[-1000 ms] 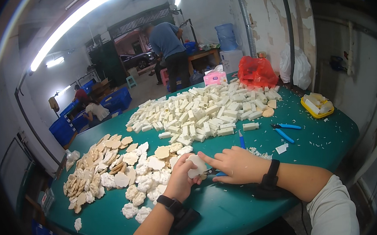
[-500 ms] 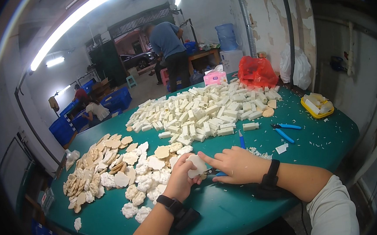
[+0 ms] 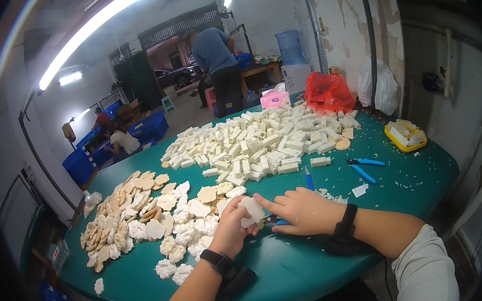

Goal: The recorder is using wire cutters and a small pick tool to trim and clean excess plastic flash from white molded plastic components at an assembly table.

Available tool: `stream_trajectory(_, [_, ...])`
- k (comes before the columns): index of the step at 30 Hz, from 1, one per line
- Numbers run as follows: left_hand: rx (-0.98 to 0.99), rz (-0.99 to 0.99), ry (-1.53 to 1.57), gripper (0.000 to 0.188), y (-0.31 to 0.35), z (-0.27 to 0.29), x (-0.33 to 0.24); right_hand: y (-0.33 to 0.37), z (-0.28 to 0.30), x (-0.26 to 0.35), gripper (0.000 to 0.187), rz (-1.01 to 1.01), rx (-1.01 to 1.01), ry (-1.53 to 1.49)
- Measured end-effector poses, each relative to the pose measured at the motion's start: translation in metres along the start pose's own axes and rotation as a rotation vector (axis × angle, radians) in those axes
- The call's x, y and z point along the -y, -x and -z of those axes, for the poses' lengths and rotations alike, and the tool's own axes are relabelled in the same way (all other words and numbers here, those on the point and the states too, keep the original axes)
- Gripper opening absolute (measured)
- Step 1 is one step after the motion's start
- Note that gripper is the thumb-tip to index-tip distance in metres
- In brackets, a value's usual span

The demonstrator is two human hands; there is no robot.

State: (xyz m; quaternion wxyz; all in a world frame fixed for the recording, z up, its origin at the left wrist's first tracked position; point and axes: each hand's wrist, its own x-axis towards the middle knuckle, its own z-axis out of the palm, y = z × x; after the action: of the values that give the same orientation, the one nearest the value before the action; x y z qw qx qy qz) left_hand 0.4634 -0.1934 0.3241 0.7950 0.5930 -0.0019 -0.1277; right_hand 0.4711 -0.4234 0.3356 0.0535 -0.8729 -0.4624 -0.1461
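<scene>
My left hand [image 3: 231, 223] is closed on a flat white plastic piece with a scalloped edge [image 3: 252, 211], held above the near part of the table. My right hand [image 3: 304, 212] grips blue-handled nippers [image 3: 282, 223], mostly covered by the palm and fingers. The nippers' dark jaws sit at the piece's right edge, and my right index finger points out to its face. Just left of my left hand lies a heap of similar white and cream pieces [image 3: 186, 231]. Tan ones [image 3: 114, 225] are piled further left.
Beyond my hands, white rectangular tubes [image 3: 252, 146] form a big heap on the green table [image 3: 311, 270]. A second pair of blue nippers [image 3: 364, 169], a blue-handled knife-like tool [image 3: 309, 179] and a yellow tray [image 3: 406, 141] lie right. White clippings [image 3: 331, 196] are scattered about. People work in the background.
</scene>
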Motion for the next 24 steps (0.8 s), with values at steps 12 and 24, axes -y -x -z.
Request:
stream_trajectory(12, [-0.014,-0.019,-0.001,0.047,0.0019,-0.0043,-0.0011,0.0002,0.001,0.0002,0.088,-0.01,0.012,-0.008])
stream_trajectory(24, [-0.033,-0.011,0.09,0.042,0.0041,-0.0071,-0.0027,-0.0001,0.0015,0.0004,0.087,-0.015,0.011,-0.019])
